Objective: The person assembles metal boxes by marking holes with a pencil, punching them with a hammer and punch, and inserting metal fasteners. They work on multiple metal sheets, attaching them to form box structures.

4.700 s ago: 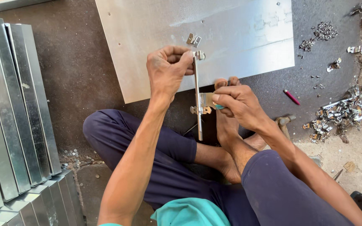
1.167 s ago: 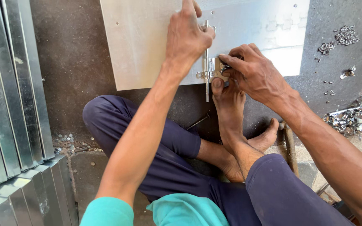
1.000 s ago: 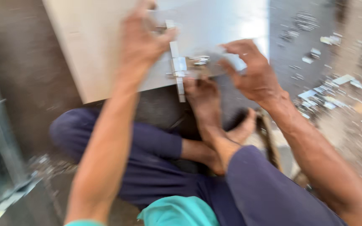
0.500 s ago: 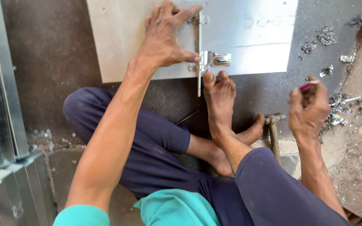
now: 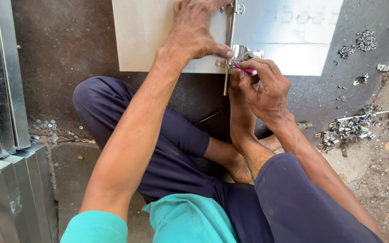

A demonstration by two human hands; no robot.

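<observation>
Beside metal scraps (image 5: 347, 128), left hand (image 5: 194, 29) presses flat on sheet (image 5: 158, 36); right hand (image 5: 264, 87) pinches pink marker (image 5: 247, 70) at latch (image 5: 244, 54).

We wear a teal short-sleeved shirt (image 5: 190, 220) and dark navy trousers (image 5: 176, 148); forearms, hands and foot (image 5: 241, 112) bare.

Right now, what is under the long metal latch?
The latch lies on a flat metal sheet. The left hand covers part of it; the right hand holds a pink marker there.
</observation>
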